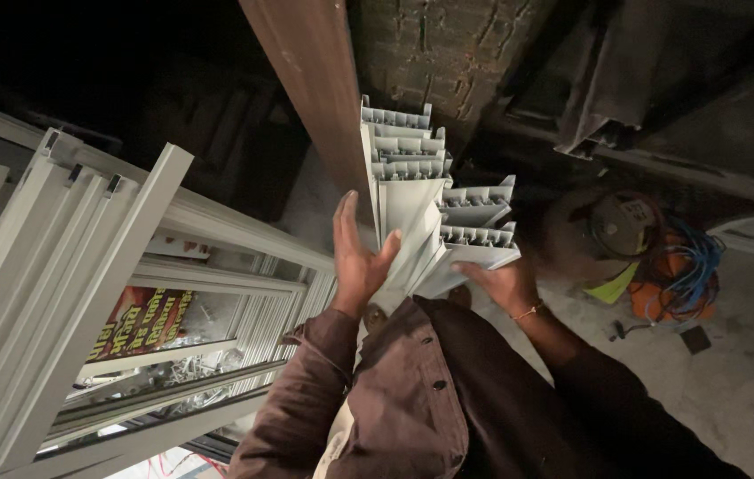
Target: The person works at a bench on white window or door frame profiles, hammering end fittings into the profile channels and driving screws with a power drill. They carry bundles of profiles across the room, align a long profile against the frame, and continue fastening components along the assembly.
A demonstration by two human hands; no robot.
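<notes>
Counts, approx where stacked:

- Hands: 2, left hand (pixel 357 262) and right hand (pixel 503 282), mid-frame, both on the bundle.
- White profile lengths (pixel 421 191) in that bundle, centre: approx 6 ends visible; exact no. unclear, they overlap.
- Brown plank (pixel 310 80), top centre: 1.
- White frame bars (pixel 57 293) leaning at left of frame: at least 5, more hidden behind.
- Red printed poster (pixel 139 321), lower left: 1.
- Blue cable coil (pixel 692 266), right: 1.
- Thin bracelet (pixel 528 311) on right wrist: 1.
</notes>
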